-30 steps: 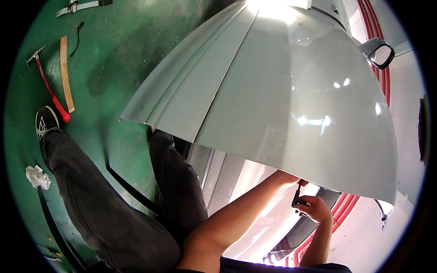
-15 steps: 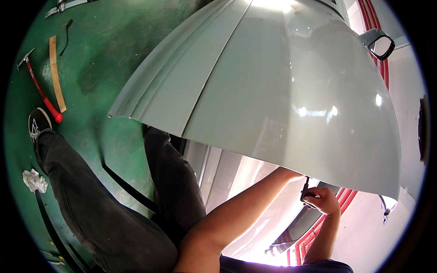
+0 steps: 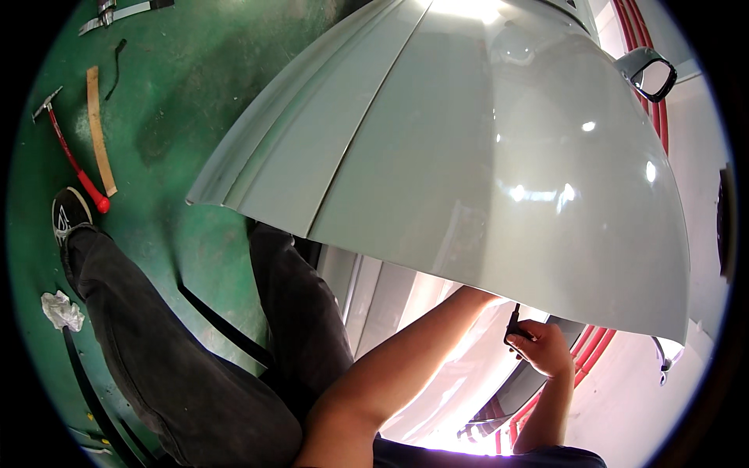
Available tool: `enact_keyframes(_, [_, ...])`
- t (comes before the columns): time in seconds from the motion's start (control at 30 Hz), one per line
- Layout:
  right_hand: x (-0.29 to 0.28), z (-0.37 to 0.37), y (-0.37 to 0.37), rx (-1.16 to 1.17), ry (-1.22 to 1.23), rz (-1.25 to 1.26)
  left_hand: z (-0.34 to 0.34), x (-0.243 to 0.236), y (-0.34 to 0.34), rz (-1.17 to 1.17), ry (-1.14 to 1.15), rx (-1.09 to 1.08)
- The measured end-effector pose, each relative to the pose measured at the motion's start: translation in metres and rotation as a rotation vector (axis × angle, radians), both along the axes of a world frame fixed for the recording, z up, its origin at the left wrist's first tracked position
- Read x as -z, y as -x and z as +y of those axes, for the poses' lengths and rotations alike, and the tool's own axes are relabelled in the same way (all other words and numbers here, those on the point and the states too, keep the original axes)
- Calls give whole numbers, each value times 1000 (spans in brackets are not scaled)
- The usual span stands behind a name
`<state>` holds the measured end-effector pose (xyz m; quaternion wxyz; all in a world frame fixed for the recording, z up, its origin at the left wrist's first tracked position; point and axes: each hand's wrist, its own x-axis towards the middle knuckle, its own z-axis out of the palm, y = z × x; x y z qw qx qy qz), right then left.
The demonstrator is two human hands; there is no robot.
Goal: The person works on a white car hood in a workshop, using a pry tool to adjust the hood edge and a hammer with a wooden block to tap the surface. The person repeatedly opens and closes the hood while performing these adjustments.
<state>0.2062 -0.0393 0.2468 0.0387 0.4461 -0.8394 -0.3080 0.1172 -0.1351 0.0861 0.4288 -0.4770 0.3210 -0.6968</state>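
Note:
A light grey-green car door (image 3: 413, 156) spreads across the view, with a long crease running down its panel. Beneath its lower rim in the picture, my right hand (image 3: 546, 347) is closed around the black handle of a thin-shafted tool (image 3: 512, 321). The shaft points up to the panel's edge, and its tip is hidden behind the door. My left forearm (image 3: 409, 355) reaches up to the same edge, a little left of the tool. Only the base of my left hand (image 3: 488, 296) shows; its fingers are behind the panel.
A wing mirror (image 3: 651, 76) juts out at the upper right. On the green floor (image 3: 195, 86) lie a red-handled hammer (image 3: 74, 152), a wooden strip (image 3: 99, 132) and a crumpled white wad (image 3: 62, 310). Black bars (image 3: 222, 324) stand around my legs.
My right hand and the tool have shifted slightly left along the door's edge. My left wrist has also moved a little left.

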Motion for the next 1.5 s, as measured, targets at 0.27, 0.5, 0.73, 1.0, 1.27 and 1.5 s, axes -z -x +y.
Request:
enact_keyframes(0.27, [-2, 10, 18, 94, -47, -18, 8, 20, 2, -54, 71, -34])
enact_keyframes(0.5, [13, 25, 36, 246, -109, -91, 23, 57, 9, -252, 328, -164])
enact_keyframes(0.73, [42, 38, 108, 311, -319, -256, 22, 85, -23, -1144, 913, -284])
enact_keyframes(1.0, [106, 63, 144, 318, -416, -505, 46, 120, -13, -1249, 1001, -134])
enact_keyframes(1.27, [110, 70, 153, 288, -419, -489, 61, 119, -2, -1428, 896, -92])
enact_keyframes(1.5, [96, 76, 167, 325, -492, -551, 58, 113, -11, -1550, 1118, -170])
